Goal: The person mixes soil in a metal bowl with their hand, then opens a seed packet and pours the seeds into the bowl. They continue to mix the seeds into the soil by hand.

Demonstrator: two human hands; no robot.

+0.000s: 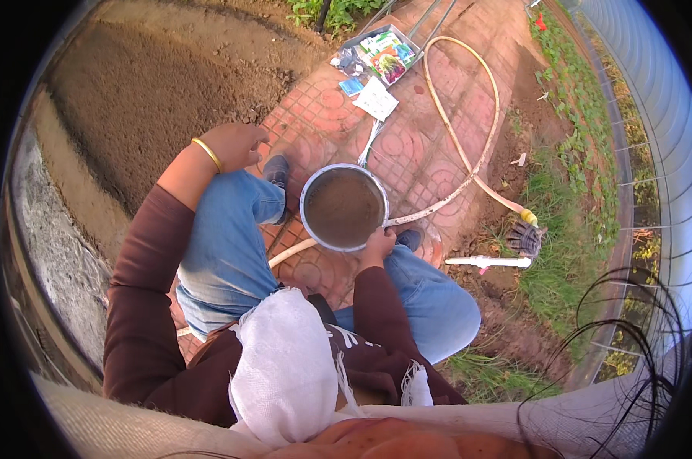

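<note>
Head view of a crouching person on a red patterned brick path (407,164). At frame centre, the right hand (378,245) is closed on the lower right rim of a round metal sieve (343,207), thumb over the edge; the sieve is held level above the path, between the knees in blue jeans. Its mesh carries a layer of fine brown soil. The left hand (235,145), with a gold bangle at the wrist, lies left of centre over the edge of the raked soil bed (143,92), fingers curled together; whether it grips anything cannot be told. A cream hose (468,115) loops across the upper right and passes under the sieve. Seed packets and papers (376,65) lie at top centre.

Handling, as a judgement: the rim is stiff and is the sound place to grip; the mesh is thin and should not be pressed. The load looks moderately heavy for one hand, and loose soil will spill if the sieve tilts.
</note>
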